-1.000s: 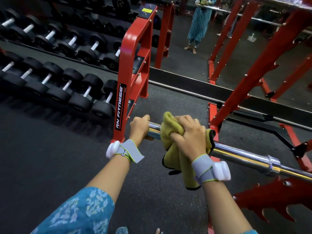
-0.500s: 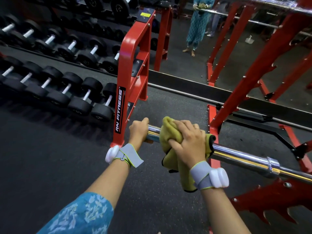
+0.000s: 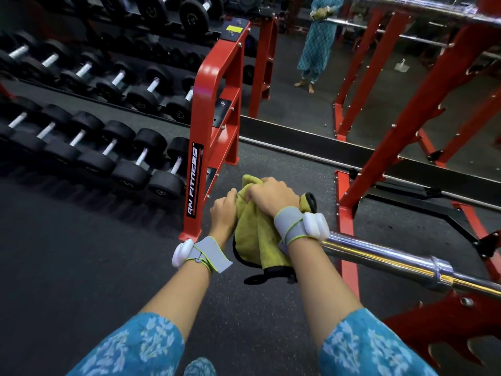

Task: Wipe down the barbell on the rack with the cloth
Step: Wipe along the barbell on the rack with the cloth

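The right hand clamps the cloth round the barbell on the rack; the left hand grips the barbell end beside it. Overrunning that end could pull the cloth off.

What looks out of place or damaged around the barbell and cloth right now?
Nothing stands out. The yellow-green microfibre cloth is bunched over the chrome steel barbell under the right hand, the left hand grips the bar beside it, and the black rubber dumbbells sit in even rows on their rack.
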Demonstrator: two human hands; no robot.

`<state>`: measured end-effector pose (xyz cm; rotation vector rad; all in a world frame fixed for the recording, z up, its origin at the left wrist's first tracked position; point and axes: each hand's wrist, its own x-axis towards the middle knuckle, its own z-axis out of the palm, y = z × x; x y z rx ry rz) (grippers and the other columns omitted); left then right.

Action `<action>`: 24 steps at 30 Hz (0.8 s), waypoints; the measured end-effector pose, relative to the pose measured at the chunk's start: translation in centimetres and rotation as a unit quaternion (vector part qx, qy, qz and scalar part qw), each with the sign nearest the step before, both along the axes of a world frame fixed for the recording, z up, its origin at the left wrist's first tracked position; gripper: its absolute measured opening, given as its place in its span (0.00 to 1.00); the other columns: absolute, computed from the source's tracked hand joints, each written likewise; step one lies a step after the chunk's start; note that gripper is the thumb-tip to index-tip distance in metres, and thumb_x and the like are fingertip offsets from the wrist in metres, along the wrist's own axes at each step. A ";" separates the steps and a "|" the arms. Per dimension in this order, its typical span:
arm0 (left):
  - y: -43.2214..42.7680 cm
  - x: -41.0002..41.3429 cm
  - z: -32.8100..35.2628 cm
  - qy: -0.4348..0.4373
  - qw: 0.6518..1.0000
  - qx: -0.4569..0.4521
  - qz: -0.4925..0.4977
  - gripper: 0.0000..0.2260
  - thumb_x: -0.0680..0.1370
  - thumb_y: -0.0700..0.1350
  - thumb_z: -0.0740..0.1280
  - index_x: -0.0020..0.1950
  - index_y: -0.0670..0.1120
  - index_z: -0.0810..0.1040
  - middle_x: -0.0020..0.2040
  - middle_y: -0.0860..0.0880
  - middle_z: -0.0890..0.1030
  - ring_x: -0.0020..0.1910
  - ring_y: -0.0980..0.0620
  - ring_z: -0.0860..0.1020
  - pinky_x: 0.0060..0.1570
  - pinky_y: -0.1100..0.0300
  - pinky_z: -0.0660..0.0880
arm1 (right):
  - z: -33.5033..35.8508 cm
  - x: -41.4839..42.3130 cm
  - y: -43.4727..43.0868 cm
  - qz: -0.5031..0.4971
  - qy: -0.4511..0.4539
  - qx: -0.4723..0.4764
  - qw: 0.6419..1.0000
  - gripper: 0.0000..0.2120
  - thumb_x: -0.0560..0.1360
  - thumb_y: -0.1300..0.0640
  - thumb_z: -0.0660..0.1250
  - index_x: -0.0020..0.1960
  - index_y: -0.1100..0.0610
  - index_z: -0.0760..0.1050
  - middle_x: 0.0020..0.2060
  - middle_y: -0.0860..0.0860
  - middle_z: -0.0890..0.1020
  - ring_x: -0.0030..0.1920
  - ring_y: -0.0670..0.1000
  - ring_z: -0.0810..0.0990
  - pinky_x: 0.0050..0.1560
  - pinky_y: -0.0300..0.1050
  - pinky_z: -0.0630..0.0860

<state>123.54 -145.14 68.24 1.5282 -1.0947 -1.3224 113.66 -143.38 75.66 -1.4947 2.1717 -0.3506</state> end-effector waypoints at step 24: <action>0.4 0.1 -2.6 0.041 0.998 -0.052 0.008 0.19 0.73 0.56 0.61 0.25 0.48 0.74 0.26 0.51 0.73 0.37 0.49 0.70 0.40 0.52 0.66 | -3.5 0.7 4.3 0.027 0.173 -0.280 0.944 0.26 0.63 0.39 0.51 0.49 0.53 0.76 0.43 0.52 0.78 0.45 0.60 0.75 0.43 0.50 0.59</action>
